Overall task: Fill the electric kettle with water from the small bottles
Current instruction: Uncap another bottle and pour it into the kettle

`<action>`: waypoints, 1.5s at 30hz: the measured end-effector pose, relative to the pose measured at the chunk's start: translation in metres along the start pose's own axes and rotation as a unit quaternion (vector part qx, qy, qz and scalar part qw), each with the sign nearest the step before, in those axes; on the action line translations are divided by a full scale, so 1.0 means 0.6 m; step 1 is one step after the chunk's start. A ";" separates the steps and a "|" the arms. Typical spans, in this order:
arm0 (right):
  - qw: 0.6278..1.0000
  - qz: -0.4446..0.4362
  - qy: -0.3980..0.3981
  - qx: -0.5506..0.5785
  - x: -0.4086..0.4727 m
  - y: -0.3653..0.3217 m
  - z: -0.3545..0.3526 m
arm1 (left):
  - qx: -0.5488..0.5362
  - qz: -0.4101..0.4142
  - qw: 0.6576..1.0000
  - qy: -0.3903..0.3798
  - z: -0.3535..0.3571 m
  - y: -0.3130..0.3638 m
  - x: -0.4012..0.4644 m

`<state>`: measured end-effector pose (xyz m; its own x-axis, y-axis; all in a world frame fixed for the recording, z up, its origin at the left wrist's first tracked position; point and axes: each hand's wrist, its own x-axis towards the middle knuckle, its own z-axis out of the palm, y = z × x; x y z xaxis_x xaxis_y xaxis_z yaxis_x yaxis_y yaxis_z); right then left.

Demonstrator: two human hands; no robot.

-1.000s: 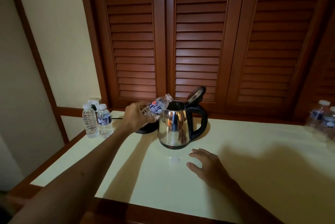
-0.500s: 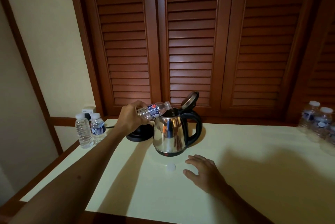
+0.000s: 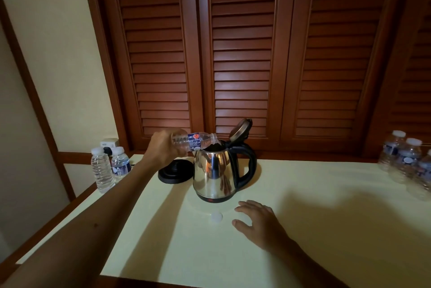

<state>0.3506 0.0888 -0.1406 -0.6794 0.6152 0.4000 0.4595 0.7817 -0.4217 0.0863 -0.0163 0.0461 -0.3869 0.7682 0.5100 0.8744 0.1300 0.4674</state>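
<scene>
On the near part of the table (image 3: 303, 229) my right hand (image 3: 258, 221) rests flat, fingers spread and holding nothing, just right of the loose white cap (image 3: 216, 217). Farther back stands the steel kettle (image 3: 215, 174), off its black base (image 3: 173, 173), lid (image 3: 240, 128) tipped up. My left hand (image 3: 164, 151) grips the small bottle (image 3: 194, 141) almost level, mouth over the opening. I think water is running, though the dimness hides the stream. I should raise the bottle's bottom slowly and keep the neck centred.
</scene>
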 end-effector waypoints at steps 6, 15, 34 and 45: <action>1.000 -0.007 0.005 -0.003 0.000 0.002 0.002 | -0.003 0.010 1.000 0.004 -0.002 0.006 0.000; 1.000 -0.006 -0.004 -0.006 0.004 0.004 0.001 | 0.062 0.065 0.996 0.019 -0.006 -0.001 0.003; 1.000 -0.006 0.020 -0.003 0.003 0.009 0.012 | 0.153 0.157 0.976 0.010 -0.016 -0.007 0.023; 1.000 -0.002 0.022 0.009 0.000 0.005 0.007 | 0.225 0.189 0.956 0.002 -0.026 -0.004 0.039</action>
<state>0.3498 0.0904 -0.1452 -0.6552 0.6156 0.4379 0.4459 0.7830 -0.4336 0.0709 -0.0083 0.0680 -0.0180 0.8109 0.5850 0.9890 0.1002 -0.1084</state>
